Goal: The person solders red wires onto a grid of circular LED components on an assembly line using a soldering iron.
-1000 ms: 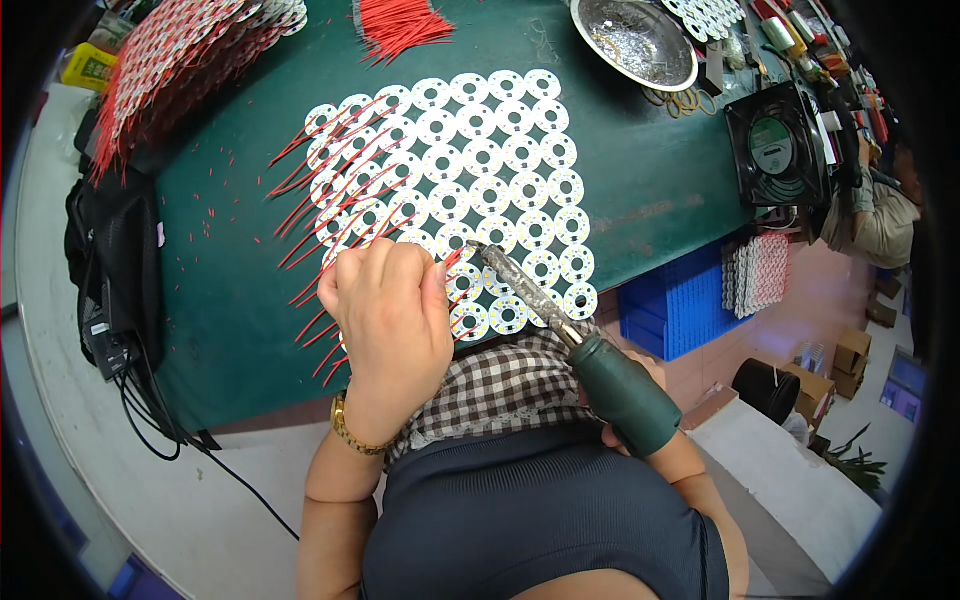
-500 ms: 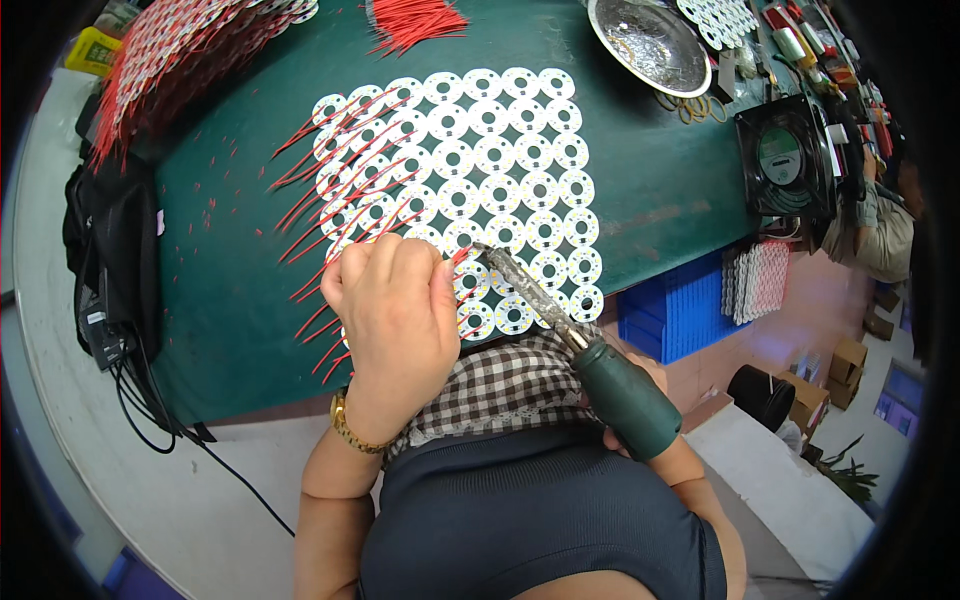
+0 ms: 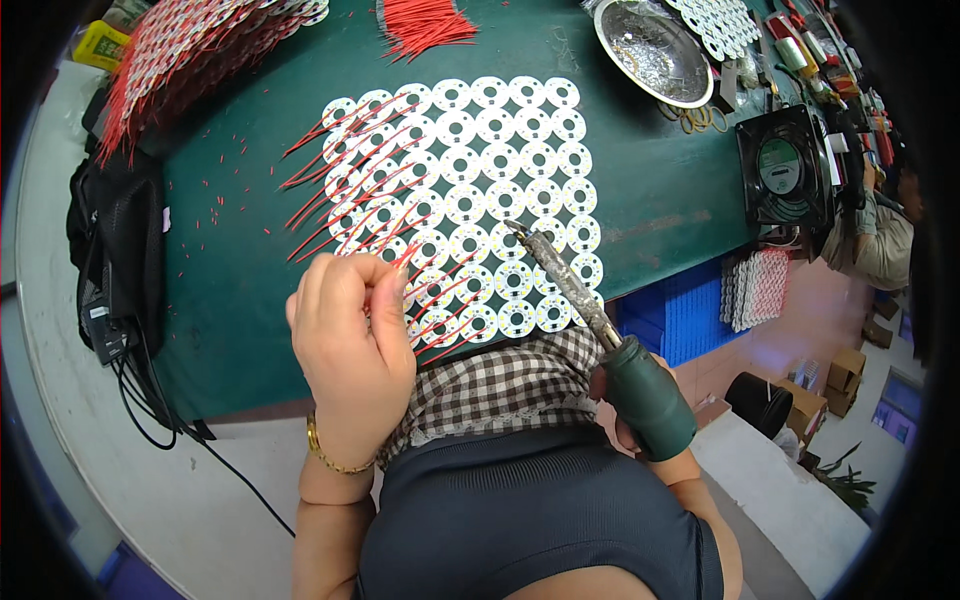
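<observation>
Right now, your right hand point(image 3: 627, 436) is closing its fingers round the green handle of the soldering iron point(image 3: 603, 333), and the handle is covering most of them. From those fingers the iron's long axis is slanting up and to the left, its dark tip pointing away from your body, over the panel of round boards point(image 3: 465, 190) (whether it is touching a board is hard to make out). The panel is lying just beyond the fingers of both hands. Your left hand point(image 3: 352, 355) is curling its fingers inward at the panel's near left part, thumb and forefinger close together; I cannot tell whether they are pinching a wire. Beyond those fingers, red wires point(image 3: 305, 142) are slanting off the boards, loose ends pointing left and toward you. The left hand is hiding the panel's near left corner. Farther out, past the left fingers, a stack of wired panels point(image 3: 190, 70) is being cut off by the upper edge.
</observation>
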Demonstrator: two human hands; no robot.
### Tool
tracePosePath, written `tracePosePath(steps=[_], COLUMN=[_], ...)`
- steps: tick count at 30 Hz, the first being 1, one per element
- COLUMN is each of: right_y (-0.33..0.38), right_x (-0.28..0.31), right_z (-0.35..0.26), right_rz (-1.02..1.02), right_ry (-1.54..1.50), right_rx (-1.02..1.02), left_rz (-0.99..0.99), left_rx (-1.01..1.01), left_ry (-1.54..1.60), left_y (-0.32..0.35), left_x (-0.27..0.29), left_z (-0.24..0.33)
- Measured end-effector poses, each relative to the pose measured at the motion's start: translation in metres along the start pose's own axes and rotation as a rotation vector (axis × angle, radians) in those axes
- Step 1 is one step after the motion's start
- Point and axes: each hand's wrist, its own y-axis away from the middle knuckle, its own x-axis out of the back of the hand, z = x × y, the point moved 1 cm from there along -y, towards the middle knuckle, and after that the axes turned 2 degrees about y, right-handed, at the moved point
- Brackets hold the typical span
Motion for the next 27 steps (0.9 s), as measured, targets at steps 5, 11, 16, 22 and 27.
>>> tracePosePath(steps=[5,11,16,22,27], right_y=[-0.008,-0.016,-0.018,-0.021,-0.028], right_x=[-0.008,-0.010,-0.009,-0.011,-0.014], right_z=[0.015,0.022,0.019,0.019,0.025], right_rz=[-0.002,-0.036,-0.033,0.014,0.021], right_ry=[0.084,0.108,0.209,0.236,0.226], right_rx=[0.310,0.485,0.493,0.570,0.690], left_rz=[-0.039,-0.060,-0.078,-0.101,-0.106], left_rx=[0.048,0.021,0.015,0.004,-0.006], left_ry=[0.224,0.069,0.021,-0.016,-0.037], left_y=[-0.009,-0.009,-0.009,-0.009,-0.010], left_x=[-0.021,-0.031,-0.033,-0.033,-0.033], left_z=[-0.003,-0.006,-0.007,-0.006,-0.006])
